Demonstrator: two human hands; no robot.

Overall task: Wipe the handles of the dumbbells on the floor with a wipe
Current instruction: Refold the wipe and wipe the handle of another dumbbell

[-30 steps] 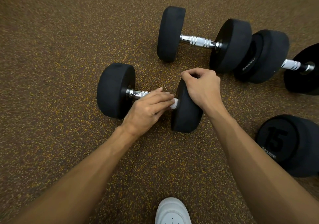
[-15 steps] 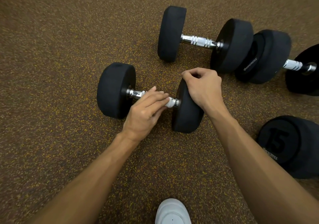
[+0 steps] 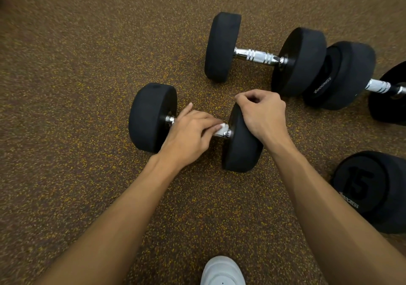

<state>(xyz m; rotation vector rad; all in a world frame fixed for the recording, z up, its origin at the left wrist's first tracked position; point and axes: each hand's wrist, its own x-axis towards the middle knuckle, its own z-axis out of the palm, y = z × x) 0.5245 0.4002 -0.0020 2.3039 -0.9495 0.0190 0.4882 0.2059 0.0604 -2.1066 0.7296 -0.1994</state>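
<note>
A black dumbbell (image 3: 151,117) with a chrome handle lies on the speckled brown floor in the middle of the head view. My left hand (image 3: 189,137) is wrapped over that handle, pressing a small white wipe (image 3: 222,129) against it near the right weight; most of the handle is hidden under my fingers. My right hand (image 3: 262,115) rests curled on top of the right weight (image 3: 240,152), holding it. A second dumbbell (image 3: 259,56) lies behind, its chrome handle bare. A third dumbbell (image 3: 342,75) lies at the far right.
Another black dumbbell (image 3: 373,192), marked 15, stands at the right edge near my right forearm. The toe of a white shoe (image 3: 222,271) shows at the bottom centre. Open rubber floor (image 3: 66,108) stretches to the left and front.
My left hand slid left along the handle, then back right toward the right weight with the wipe. My right hand stayed on the weight.
</note>
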